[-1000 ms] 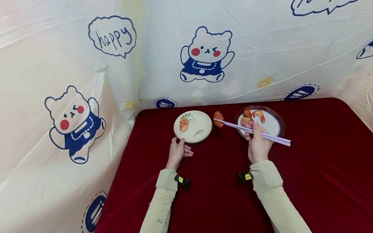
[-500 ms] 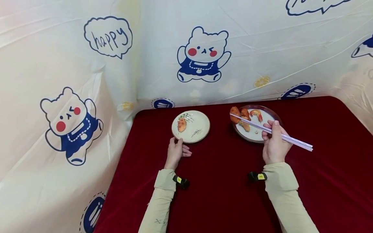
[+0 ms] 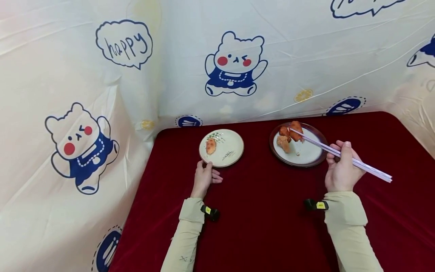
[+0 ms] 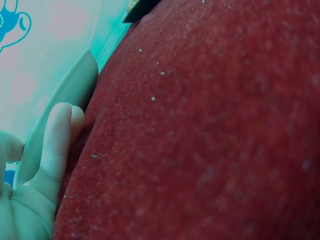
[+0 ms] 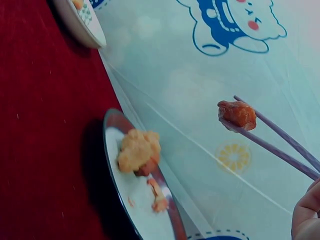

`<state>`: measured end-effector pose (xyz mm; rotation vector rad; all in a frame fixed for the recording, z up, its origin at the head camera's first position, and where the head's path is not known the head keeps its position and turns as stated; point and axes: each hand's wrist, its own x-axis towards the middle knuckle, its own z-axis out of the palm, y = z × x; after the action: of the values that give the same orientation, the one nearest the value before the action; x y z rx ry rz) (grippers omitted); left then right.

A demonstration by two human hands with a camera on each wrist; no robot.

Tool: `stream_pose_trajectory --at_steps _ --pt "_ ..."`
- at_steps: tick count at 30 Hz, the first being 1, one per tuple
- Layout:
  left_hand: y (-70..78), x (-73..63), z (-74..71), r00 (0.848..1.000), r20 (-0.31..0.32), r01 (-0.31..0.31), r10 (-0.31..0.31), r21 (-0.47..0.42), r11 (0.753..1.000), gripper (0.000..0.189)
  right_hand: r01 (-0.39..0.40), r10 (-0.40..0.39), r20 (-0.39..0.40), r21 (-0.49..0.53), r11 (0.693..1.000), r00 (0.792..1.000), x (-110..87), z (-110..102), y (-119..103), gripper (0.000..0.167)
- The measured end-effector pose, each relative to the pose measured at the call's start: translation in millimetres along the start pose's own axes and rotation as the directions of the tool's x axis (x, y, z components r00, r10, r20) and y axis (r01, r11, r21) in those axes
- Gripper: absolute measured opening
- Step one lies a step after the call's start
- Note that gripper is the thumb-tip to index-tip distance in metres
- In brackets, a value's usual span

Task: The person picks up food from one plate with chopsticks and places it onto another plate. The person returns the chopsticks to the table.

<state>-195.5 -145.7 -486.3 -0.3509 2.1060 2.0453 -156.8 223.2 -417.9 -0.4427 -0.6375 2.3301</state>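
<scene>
My right hand [image 3: 343,166] holds a pair of lilac chopsticks [image 3: 360,164]. Their tips pinch a browned piece of food that looks like a chicken wing [image 3: 296,131], held above a brown-rimmed plate [image 3: 302,164]. In the right wrist view this wing [image 5: 237,115] hangs clear of the plate. On that plate lie a lumpy golden fried piece [image 3: 283,144], a small reddish-brown piece [image 3: 284,132] and a shrimp [image 5: 159,197], mostly hidden in the head view. My left hand [image 3: 202,176] pinches the near rim of a small cream plate [image 3: 225,151], which bears another wing-like piece [image 3: 211,146].
Both plates stand near the far edge of a table with a dark red cloth [image 3: 258,211]. A white curtain [image 3: 183,71] printed with bears rises right behind and at the left. Dark devices with yellow labels are strapped to both wrists.
My right hand has moved right, carrying the wing in the chopsticks from between the plates to above the brown-rimmed plate. My left hand stays at the cream plate; the view shifts slightly.
</scene>
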Motion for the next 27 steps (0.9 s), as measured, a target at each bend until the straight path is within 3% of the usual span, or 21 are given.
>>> stream_pose_trajectory --at_steps 8,15,20,27 --pt "9.3 -9.0 2.3 1.0 -0.002 -0.016 0.016 0.011 1.0 0.057 -0.014 0.017 -0.052 0.041 0.999 0.998 8.1 -11 -13 0.025" --pt "-16.6 9.1 2.1 0.998 -0.047 -0.04 0.041 0.023 0.999 0.057 -0.015 0.018 -0.069 0.051 0.999 0.997 11.6 -18 -20 0.025" --pt "-16.9 8.8 2.6 0.997 -0.055 -0.047 0.049 0.028 0.998 0.056 -0.008 0.012 -0.081 0.041 0.999 0.997 14.7 -24 -21 0.024" --pt "-10.8 6.9 0.3 1.0 -0.014 -0.015 0.015 -0.006 1.0 0.061 0.011 -0.011 -0.08 -0.006 1.0 0.997 20.2 -36 -19 0.026"
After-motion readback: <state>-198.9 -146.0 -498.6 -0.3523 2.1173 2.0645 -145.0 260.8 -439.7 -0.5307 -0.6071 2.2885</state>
